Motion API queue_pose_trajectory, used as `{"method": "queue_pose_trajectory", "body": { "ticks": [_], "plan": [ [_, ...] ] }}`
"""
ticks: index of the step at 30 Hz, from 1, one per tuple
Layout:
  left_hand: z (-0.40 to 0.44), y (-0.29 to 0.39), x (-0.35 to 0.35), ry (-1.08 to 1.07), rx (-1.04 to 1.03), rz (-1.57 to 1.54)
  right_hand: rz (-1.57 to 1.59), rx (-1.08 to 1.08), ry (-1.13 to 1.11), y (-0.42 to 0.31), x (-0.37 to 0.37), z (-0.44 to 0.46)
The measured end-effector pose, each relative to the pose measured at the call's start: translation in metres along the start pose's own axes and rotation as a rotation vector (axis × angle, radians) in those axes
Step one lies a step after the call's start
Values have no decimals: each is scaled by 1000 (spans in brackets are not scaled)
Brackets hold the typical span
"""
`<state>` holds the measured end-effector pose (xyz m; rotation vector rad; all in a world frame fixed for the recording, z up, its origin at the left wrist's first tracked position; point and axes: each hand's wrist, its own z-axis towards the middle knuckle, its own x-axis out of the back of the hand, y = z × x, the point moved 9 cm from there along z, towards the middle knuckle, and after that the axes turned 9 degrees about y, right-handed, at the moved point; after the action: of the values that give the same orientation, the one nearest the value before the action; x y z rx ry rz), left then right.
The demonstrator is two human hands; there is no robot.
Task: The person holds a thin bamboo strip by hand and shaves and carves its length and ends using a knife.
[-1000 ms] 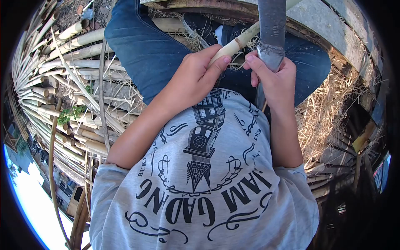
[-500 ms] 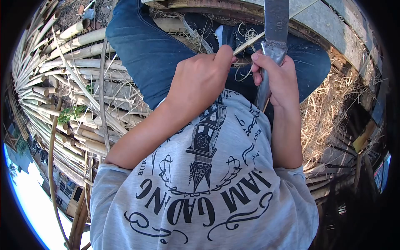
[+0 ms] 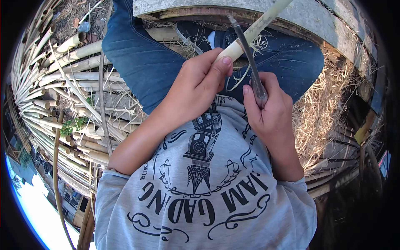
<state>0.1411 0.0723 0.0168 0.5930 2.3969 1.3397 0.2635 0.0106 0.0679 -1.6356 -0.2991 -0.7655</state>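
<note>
My left hand [image 3: 204, 79] is closed around the near end of a pale bamboo strip [image 3: 266, 21], thumb laid along it. The strip slants up and right from my fist. My right hand [image 3: 273, 106] grips the handle of a long knife [image 3: 246, 48], seen nearly edge-on. Its dark blade crosses the strip just beyond my left thumb and seems to touch it. A thin curled shaving [image 3: 241, 79] hangs between my hands, over my lap.
Many bamboo poles [image 3: 85, 77] lie stacked on the left. A wooden plank [image 3: 175, 5] runs across beyond my crossed legs and continues to the upper right. Heaps of straw-like shavings [image 3: 318, 112] cover the ground on the right. My dark shoe [image 3: 193, 35] rests below the plank.
The knife has turned from showing its flat side to nearly edge-on and now crosses the strip. My right hand has moved down. The strip shows its broad face, and my left thumb is visible.
</note>
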Motion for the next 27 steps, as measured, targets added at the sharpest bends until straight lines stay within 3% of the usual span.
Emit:
{"method": "queue_pose_trajectory", "body": {
  "ticks": [8, 12, 14, 17, 18, 26, 27],
  "plan": [
    [-8, -2, -8, 1, 53, -23, -348, 106, 108, 17, 2, -1],
    [-14, -5, -17, -89, 153, -211, -294, 165, 168, 17, 2, 0],
    [-14, -7, -13, -89, 179, -274, -158, 31, 260, 29, 11, 2],
    [-16, -12, -14, -104, 215, -342, -148, 11, 278, 22, 15, 6],
    [-15, -12, -15, -115, 211, -342, -127, 84, 288, 14, 13, 7],
    [-15, -18, -15, -110, 231, -335, -327, 139, 222, 23, 4, 14],
    [-14, -20, -15, -112, 270, -372, -334, 15, 252, 38, 15, 18]
  ]
}}
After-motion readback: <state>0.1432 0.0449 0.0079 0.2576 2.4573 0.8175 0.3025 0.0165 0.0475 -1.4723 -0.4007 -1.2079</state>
